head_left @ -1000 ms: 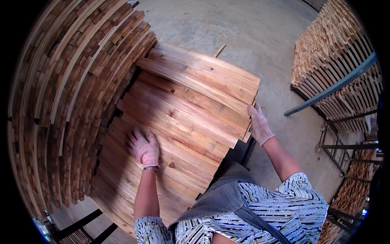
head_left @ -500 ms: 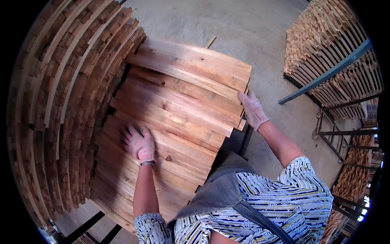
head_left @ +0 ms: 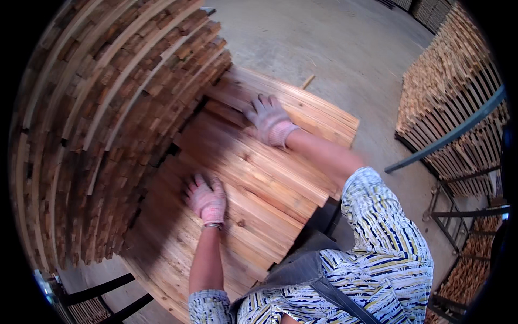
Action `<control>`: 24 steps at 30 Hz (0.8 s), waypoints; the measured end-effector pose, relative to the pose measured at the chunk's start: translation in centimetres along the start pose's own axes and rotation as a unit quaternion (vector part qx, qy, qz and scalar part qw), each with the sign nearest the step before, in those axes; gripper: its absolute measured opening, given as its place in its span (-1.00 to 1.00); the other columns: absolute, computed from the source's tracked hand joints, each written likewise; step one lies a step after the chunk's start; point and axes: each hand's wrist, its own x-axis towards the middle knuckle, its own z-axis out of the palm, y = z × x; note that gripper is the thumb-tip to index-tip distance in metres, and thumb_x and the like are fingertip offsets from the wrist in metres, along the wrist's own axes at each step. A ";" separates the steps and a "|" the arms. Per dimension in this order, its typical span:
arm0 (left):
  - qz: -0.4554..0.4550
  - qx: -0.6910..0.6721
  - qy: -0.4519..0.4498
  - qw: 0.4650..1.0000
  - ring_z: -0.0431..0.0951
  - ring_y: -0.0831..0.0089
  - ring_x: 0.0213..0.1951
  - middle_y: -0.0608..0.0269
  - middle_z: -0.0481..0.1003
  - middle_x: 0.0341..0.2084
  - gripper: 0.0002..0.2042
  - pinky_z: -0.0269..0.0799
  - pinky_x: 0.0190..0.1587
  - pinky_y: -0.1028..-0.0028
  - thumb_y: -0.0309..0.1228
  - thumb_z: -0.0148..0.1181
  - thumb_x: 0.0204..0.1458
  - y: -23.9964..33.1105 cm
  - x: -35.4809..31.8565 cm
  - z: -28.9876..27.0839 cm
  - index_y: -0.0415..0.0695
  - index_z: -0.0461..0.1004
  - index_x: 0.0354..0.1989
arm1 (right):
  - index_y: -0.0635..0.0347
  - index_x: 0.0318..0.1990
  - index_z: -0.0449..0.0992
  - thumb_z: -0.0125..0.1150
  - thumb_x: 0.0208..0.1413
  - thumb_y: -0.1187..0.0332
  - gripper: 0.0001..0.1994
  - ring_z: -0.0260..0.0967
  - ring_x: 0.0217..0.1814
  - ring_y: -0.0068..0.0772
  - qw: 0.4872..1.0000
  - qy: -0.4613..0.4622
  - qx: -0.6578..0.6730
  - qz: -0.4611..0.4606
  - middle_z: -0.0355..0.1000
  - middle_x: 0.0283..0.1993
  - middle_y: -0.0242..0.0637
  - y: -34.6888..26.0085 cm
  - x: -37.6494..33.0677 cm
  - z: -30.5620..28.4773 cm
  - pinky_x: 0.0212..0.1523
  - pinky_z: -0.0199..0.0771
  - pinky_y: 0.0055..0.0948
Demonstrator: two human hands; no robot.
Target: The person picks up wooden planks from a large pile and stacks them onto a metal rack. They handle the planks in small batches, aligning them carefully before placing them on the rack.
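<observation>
Both my hands wear pale pink knit gloves and rest on a layer of long wooden boards point(head_left: 270, 200) laid side by side. My left hand point(head_left: 206, 200) lies flat with its fingers spread on boards near the middle of the layer. Farther off and to the right, my right hand point(head_left: 271, 120) is also spread on the boards near the far edge, slightly blurred. Neither hand grips anything. The board ends toward my body are uneven, some jutting past others. A dark gap shows between two of the far boards, left of my right hand.
A tall stack of wood pieces point(head_left: 102, 124) with light strips between layers rises close on the left. At the right stands another stack of slats point(head_left: 448, 102) with a blue-grey bar point(head_left: 448, 132) before it. A loose stick point(head_left: 308, 81) lies on the concrete floor point(head_left: 280, 38).
My right hand has left the right ends of the boards and moved left onto their top near the far edge. My left hand stays flat on the boards. The whole view has shifted.
</observation>
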 end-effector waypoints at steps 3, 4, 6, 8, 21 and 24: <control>-0.012 0.002 0.028 1.000 0.05 -0.03 0.44 -0.05 0.14 0.41 -0.29 -0.13 0.46 -0.01 0.13 0.02 0.12 -0.5 -0.2 0.7 -0.03 0.24 0.38 | 0.10 0.29 0.39 -0.01 0.26 -0.05 -0.43 0.05 0.48 0.00 0.991 0.126 0.034 -0.039 0.23 0.36 -0.03 -0.1 0.9 4.2 0.43 -0.05 0.01; -0.010 0.002 0.036 0.999 0.06 -0.05 0.43 -0.06 0.16 0.40 -0.30 -0.11 0.44 -0.02 0.12 0.00 0.14 -1.1 -0.8 1.3 -0.02 0.23 0.38 | 0.11 0.27 0.40 -0.01 0.26 -0.04 -0.45 0.06 0.47 0.00 0.991 0.122 0.044 -0.043 0.25 0.35 -0.03 -0.5 0.7 4.7 0.43 -0.03 0.01; -0.002 -0.007 0.066 0.998 0.09 -0.09 0.41 -0.07 0.18 0.38 -0.33 -0.06 0.42 -0.05 0.11 -0.03 0.17 -1.1 -0.5 1.6 -0.01 0.22 0.38 | 0.14 0.24 0.42 0.00 0.26 -0.01 -0.47 0.08 0.45 0.01 0.990 0.125 0.052 -0.049 0.27 0.31 -0.02 -0.2 1.1 4.4 0.42 0.00 0.01; -0.011 -0.005 0.033 0.999 0.13 -0.09 0.39 -0.07 0.19 0.37 -0.33 -0.03 0.41 -0.04 0.11 -0.03 0.17 -0.3 0.7 0.5 -0.02 0.22 0.38 | 0.15 0.22 0.43 -0.01 0.27 0.00 -0.48 0.09 0.43 0.01 0.987 0.134 0.056 -0.062 0.30 0.28 -0.02 0.8 1.9 2.9 0.40 0.02 0.00; -0.016 0.027 -0.036 0.999 0.12 0.02 0.41 -0.05 0.08 0.45 -0.32 -0.01 0.41 0.01 0.11 -0.13 0.22 0.7 0.2 0.4 -0.01 0.16 0.44 | 0.31 0.34 0.23 -0.16 0.39 0.04 -0.43 0.03 0.50 0.11 0.874 0.217 0.232 0.367 0.20 0.38 0.15 21.3 -17.0 12.9 0.46 0.06 -0.15; -0.011 0.074 0.008 0.997 0.22 0.02 0.35 -0.05 0.18 0.39 -0.33 0.07 0.37 0.02 0.13 -0.19 0.25 -0.4 -0.1 0.6 -0.02 0.17 0.42 | 0.43 0.40 0.10 -0.23 0.37 -0.13 -0.25 0.07 0.50 0.11 0.714 0.267 0.396 0.512 0.15 0.41 0.24 14.9 -13.9 10.7 0.45 0.06 -0.21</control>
